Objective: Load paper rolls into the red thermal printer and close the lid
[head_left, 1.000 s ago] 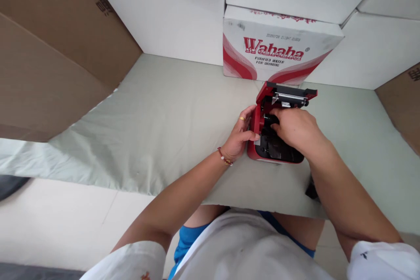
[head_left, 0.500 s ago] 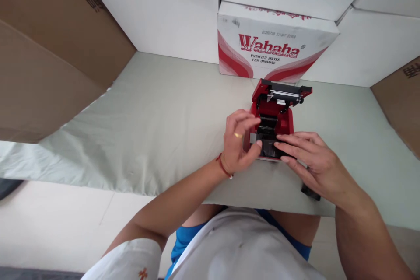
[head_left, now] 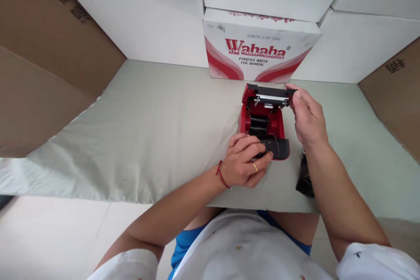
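Note:
A small red and black device (head_left: 282, 127) stands on the cloth-covered table with its lid (head_left: 271, 92) raised. Black glossy material lies inside it. My left hand (head_left: 247, 159) is at the device's front left, fingers bent and pressed on the black front part (head_left: 278, 148). At the lid's right end, my right hand (head_left: 306, 116) grips the edge between thumb and fingers. A black glossy object (head_left: 305, 177) lies on the cloth to the right of the device, partly behind my right forearm.
Behind the device stands a white and red Wahaha carton (head_left: 262, 52), against large white boxes (head_left: 147, 17). Brown cardboard boxes stand at the left (head_left: 49, 74) and right (head_left: 397, 87). The pale green cloth (head_left: 164, 127) ends at the table's near edge.
My right hand has moved from the device's front up to the raised lid and closed on its edge. My left hand has come down onto the front part. The view has shifted slightly.

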### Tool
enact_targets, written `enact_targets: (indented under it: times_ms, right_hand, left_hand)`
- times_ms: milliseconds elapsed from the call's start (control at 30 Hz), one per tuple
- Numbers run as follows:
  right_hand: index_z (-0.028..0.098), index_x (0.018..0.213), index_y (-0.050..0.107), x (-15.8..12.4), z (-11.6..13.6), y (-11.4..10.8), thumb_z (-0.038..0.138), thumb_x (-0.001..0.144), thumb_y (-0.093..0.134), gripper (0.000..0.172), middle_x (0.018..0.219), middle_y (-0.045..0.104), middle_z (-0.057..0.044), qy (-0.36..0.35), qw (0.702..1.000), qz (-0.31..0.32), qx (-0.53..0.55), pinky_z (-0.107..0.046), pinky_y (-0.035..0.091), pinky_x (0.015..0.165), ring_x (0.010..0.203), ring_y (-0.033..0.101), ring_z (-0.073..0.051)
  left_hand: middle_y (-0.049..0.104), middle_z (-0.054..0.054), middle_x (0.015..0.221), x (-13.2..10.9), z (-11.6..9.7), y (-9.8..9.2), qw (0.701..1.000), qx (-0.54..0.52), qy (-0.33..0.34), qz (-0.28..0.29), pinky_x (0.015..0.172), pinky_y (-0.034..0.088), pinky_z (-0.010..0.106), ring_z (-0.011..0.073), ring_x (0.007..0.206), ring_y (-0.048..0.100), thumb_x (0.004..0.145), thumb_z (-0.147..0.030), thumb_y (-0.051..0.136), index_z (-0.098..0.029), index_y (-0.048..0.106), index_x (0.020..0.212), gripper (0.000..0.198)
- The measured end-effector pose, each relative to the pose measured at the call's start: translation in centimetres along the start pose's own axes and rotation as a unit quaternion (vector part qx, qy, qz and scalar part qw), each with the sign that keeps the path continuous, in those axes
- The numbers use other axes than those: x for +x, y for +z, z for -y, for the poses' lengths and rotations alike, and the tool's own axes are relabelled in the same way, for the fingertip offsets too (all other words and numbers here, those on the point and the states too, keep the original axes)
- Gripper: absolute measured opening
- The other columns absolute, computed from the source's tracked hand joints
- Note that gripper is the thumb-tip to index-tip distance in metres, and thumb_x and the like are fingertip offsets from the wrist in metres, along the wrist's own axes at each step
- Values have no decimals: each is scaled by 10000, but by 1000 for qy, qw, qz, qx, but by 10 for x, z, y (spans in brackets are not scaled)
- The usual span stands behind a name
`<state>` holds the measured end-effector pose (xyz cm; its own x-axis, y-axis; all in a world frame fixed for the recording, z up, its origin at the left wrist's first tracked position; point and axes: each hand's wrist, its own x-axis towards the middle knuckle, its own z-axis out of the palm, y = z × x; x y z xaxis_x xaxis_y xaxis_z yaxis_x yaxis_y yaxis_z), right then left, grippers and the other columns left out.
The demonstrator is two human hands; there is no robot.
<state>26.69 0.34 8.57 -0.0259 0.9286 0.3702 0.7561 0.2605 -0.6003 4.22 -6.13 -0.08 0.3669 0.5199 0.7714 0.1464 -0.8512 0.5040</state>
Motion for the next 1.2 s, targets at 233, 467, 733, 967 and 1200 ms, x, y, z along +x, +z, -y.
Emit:
enact_targets:
  times_ms: [233,467,733,967,1200]
  right_hand:
    - [294,1152,870,-69,0,-9,529,1164,390,535,1270,860,-82,-81,989,-55,108,-660,484,1263,1415,709,-327]
    - [286,1206,849,-88,-5,-1,261,1127,438,419,1278,864,-71,-146,987,-57,22,-604,553,1225,1314,781,-280]
    - [264,1177,851,-86,-3,7,228,1100,455,404,1233,875,-78,-143,987,-64,38,-549,637,1123,1294,791,-285]
    - [288,1366,785,-94,-1,3,285,1103,511,380,1356,833,-98,-211,975,-54,52,-626,565,1184,1323,747,-318]
    - [404,1415,790,-115,6,-2,441,1111,504,419,1140,856,-46,-281,956,-64,56,-582,605,1045,1110,640,-326]
  left_hand:
    - [813,13,1139,4,-7,-4,995,73,66,-31,1089,458,486,272,1174,672,827,-231,731,-389,752,1222,426]
    - [798,30,1086,12,-13,-10,983,138,105,-53,1050,490,466,263,1128,654,776,-223,718,-335,754,1113,356]
    - [770,18,955,20,-17,-13,984,142,105,-37,917,545,431,241,993,650,770,-171,672,-322,753,1129,397]
    - [693,79,1121,19,-11,-21,986,44,-87,-136,992,560,515,305,1111,634,925,-354,642,-326,685,1341,419]
    - [587,34,1512,15,24,-18,868,-280,-365,-188,1252,435,537,337,1478,529,756,-433,749,-367,636,1327,586]
